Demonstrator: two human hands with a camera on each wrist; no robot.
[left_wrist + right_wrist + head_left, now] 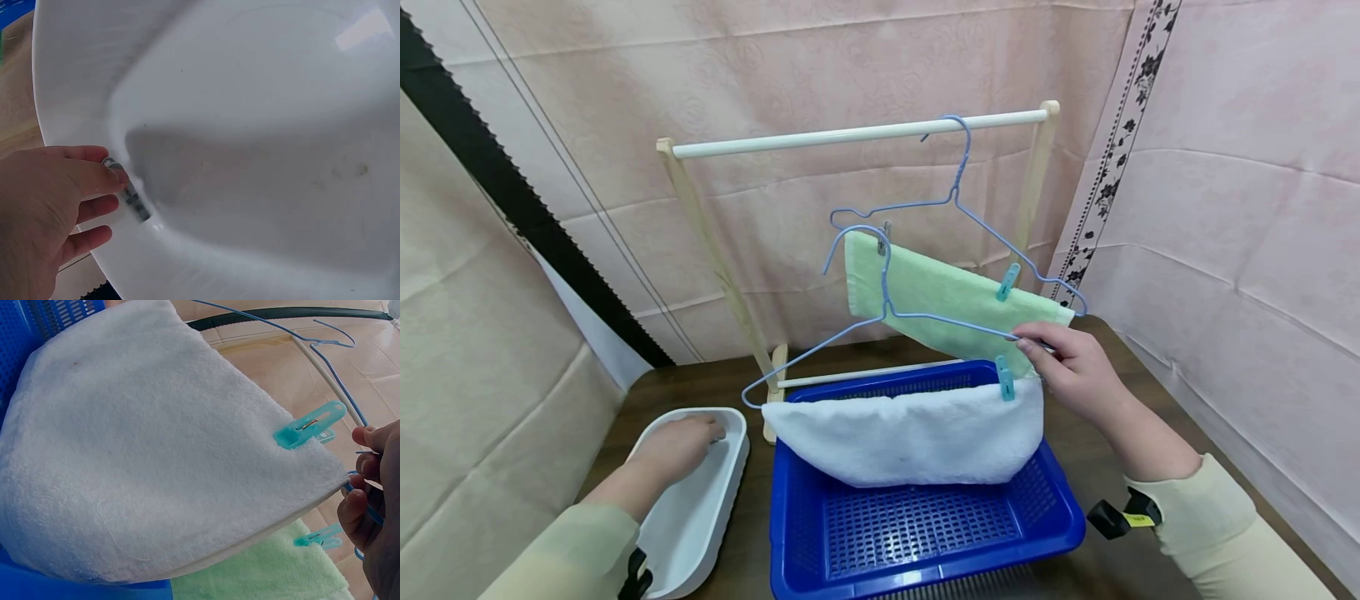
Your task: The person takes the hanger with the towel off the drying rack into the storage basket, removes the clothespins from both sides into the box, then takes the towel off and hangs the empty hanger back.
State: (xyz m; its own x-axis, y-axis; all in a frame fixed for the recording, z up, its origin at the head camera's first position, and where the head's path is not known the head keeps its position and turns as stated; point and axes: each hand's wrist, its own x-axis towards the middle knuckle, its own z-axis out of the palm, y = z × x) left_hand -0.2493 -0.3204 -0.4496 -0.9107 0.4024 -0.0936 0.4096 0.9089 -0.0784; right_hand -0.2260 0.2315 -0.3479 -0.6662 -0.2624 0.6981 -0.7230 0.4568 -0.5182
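Pale pink cloth [820, 67] is hanging behind a dark wooden bench [752, 517]. At the centre of the frame, a blue hanger [886, 307] is carrying a white towel [910, 442] over a blue basket [928, 575]. I am pinching the hanger's right end with the right grip [1063, 367]; at lower left, the left grip [679, 448] is pinching a grey clip [136, 201] over a white tray [688, 529].

Failure modes, in my judgement:
1. Only one teal clip [1006, 379] is showing on the towel, near its right end; the unclipped left side is risking a slip into the basket.
2. Single-end support is leaving the hanger liable to pivot under the towel's weight.
3. In the frame, the hook is overlapping the second hanger's [956, 193] left end; contact could cause snagging. I am not managing to judge the gap.
4. Fingertip hold is making the grey clip easy to drop.

Orientation: the hook is standing upward, its free tip pointing lower left. The hanger's long axis is running across the frame, rising slightly rightward; the towel's long axis is following it.
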